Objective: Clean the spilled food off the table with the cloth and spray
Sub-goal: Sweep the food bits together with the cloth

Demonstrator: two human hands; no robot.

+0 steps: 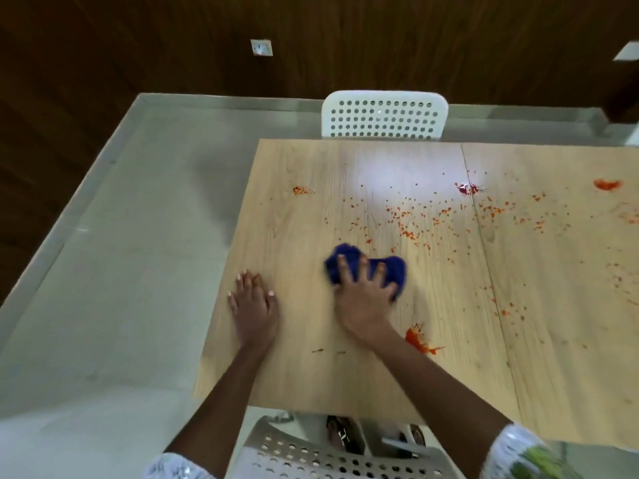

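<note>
Pale grey floor [103,271] and dark wood-panelled walls [345,39] surround a light wooden table [311,375], seen from above by the person standing at its near edge. Red-orange food is spilled across the tabletop: a spray of small specks [411,219] runs over the middle, a dark red blot [467,189] sits on the seam between two tabletop panels, an orange smear [607,184] lies near the far right, a faint patch [302,191] marks the far left, and a bright orange splat [419,340] lies just beside the person's right forearm.

A crumpled dark blue cloth [349,259] lies on the table at the near edge of the specks. The right hand [363,299] presses down on it with fingers spread wide and mostly straight, the cloth showing between and beyond them. The left hand [254,305] rests flat on bare wood to the left of the cloth, fingers straight and together, holding nothing.

A white perforated chair [383,115] stands at the far side of the table, and another white perforated chair back [311,458] shows below the near edge, between the person's arms.
</note>
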